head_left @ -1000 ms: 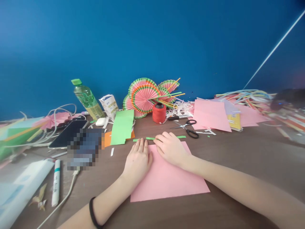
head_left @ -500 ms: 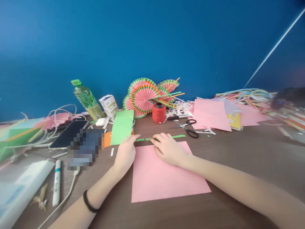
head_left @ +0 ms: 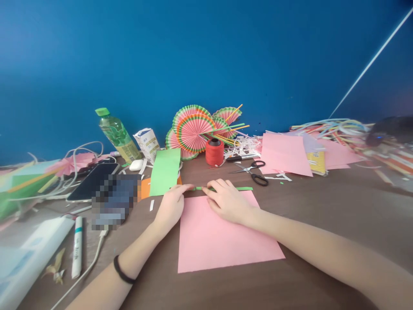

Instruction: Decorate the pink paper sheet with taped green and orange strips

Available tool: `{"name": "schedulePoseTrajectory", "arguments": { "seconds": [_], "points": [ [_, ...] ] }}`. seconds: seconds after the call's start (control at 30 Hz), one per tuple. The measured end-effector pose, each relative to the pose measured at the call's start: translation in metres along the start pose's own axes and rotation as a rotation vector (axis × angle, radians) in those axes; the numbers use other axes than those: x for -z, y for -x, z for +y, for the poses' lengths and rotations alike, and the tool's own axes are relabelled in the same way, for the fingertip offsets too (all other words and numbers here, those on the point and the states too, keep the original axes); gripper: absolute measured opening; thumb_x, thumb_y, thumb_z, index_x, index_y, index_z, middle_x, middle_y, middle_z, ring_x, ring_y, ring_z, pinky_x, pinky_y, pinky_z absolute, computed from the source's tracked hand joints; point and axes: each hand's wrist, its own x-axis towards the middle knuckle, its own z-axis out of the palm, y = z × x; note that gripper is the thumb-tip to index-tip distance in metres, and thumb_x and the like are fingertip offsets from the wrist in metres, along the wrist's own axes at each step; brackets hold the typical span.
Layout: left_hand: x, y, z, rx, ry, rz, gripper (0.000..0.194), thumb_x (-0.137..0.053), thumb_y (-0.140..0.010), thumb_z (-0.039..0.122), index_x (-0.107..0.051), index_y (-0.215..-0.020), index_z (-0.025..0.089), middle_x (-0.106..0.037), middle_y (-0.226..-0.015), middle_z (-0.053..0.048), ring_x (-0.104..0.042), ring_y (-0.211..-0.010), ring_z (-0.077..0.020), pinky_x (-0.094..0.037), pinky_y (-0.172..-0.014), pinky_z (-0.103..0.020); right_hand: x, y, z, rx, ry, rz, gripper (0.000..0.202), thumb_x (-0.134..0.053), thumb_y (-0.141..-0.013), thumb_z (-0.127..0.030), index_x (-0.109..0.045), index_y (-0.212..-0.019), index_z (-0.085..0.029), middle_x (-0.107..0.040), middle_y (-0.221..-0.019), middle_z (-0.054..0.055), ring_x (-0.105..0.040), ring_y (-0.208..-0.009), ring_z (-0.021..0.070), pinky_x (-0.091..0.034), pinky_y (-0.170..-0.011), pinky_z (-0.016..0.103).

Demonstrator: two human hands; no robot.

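Observation:
A pink paper sheet point(head_left: 222, 241) lies flat on the table in front of me. Along its far edge runs a narrow green paper strip point(head_left: 244, 188), partly hidden under both hands. My left hand point(head_left: 172, 204) rests at the sheet's far left corner, fingers stretched toward the strip, its fingertips on or beside the strip's left part. Across the upper right of the sheet lies my right hand point(head_left: 229, 200), its fingers spread and reaching the strip's middle. Neither hand shows a closed grip. A green paper rectangle point(head_left: 165, 172) lies just beyond my left hand.
Black-handled scissors point(head_left: 258, 174), a red thread spool point(head_left: 214, 153) and pleated paper fans point(head_left: 196, 131) stand or lie behind the sheet. Pink sheets point(head_left: 285, 154) are at right. A green-capped bottle point(head_left: 118, 135), phone point(head_left: 93, 181) and white marker point(head_left: 77, 247) are at left.
My left fingers have shifted slightly right and cover more of the strip's left part. The strip's right end has dropped closer to the pink sheet's far edge. My right hand has barely moved.

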Motion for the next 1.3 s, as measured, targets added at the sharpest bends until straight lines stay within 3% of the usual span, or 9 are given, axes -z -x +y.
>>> {"name": "schedulePoseTrajectory", "arguments": {
  "seconds": [0.5,1.3],
  "points": [
    [-0.0005,0.0007,0.0012,0.017,0.029,-0.006,0.051,-0.027,-0.069,0.0,-0.064,-0.102,0.013,-0.065,-0.103,-0.007,-0.058,-0.098,-0.015,-0.044,-0.092,-0.032,-0.001,0.0001,0.0019,-0.012,-0.065,0.0,0.035,-0.038,-0.086,-0.021,-0.053,-0.117,-0.014,-0.052,-0.103,0.011,-0.044,-0.092,0.0206,-0.036,-0.079,0.035],
    [-0.0006,0.0011,0.0004,0.007,0.032,0.021,0.051,-0.028,-0.067,0.001,-0.065,-0.099,0.017,-0.066,-0.1,-0.004,-0.06,-0.096,-0.0147,-0.045,-0.091,-0.034,-0.0036,-0.0008,0.0035,0.014,-0.138,0.014,0.034,-0.036,-0.087,-0.019,-0.054,-0.116,-0.014,-0.054,-0.113,0.01,-0.044,-0.102,0.0202,-0.036,-0.085,0.036]
  ]
}}
